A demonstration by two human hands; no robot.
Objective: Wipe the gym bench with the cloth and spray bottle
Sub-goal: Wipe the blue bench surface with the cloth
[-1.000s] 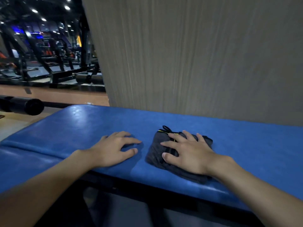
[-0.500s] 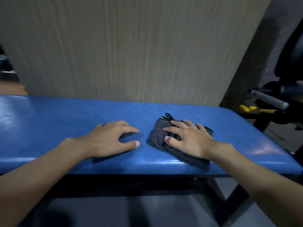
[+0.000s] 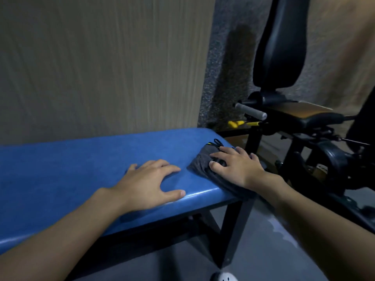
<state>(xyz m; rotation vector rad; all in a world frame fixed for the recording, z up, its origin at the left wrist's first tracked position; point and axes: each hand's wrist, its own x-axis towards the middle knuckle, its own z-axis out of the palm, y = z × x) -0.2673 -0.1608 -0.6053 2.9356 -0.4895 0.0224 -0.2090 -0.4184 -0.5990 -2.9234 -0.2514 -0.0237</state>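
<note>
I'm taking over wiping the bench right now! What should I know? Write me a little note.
Left hand: open, resting flat on the blue padded gym bench.
Right hand: open, pressing the folded dark grey cloth onto the bench's right end, near the front corner.
No spray bottle in view.
Done: the cloth is down on the pad; how much is wiped doesn't show.
Left: probably wipe back along the pad towards the left, and find the spray bottle.
</note>
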